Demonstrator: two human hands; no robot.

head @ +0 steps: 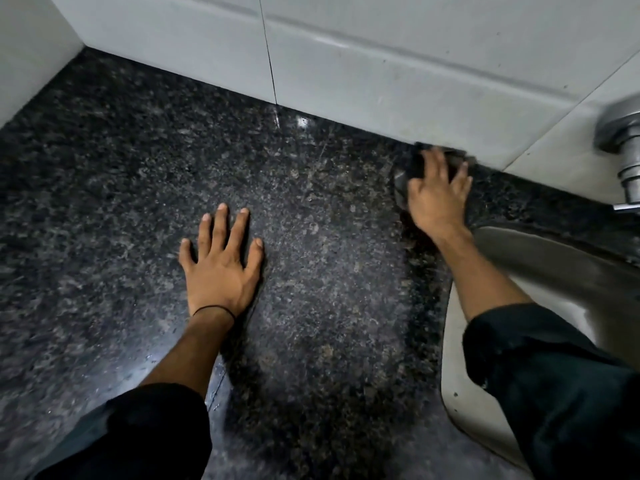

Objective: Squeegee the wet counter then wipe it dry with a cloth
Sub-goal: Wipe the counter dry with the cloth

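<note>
Two dark sleeves (138, 434) fill the near edge of the view, one on each forearm, both pushed back from the wrists. Beyond them spreads a black speckled granite counter (104, 188), glossy, with a duller, smeared patch running up its middle and small bright glints of light near the far wall.

On the left, the left hand (220, 268) lies flat on the counter, palm down, its fingers (221, 223) spread and released, grasping nothing. A thin black band (213, 310) circles that wrist.

Far and to the right, the right hand (434, 195) reaches to where the counter meets the wall. It presses down on a dark cloth (410, 168) that is bunched beneath it, touching the foot of the white tiled wall (346, 64); its fingers are splayed over the cloth, holding it against the stone. Hand and cloth are blurred, so the cloth's exact shape is hard to make out.

At the near right, a steel sink (540, 268) is set into the counter, its curved rim passing under the right forearm. What shows of the basin holds nothing that I can make out; most of it is hidden by the arm and sleeve. Above it, at the right edge, a chrome tap fitting (623, 140) juts from the wall tiles.
</note>
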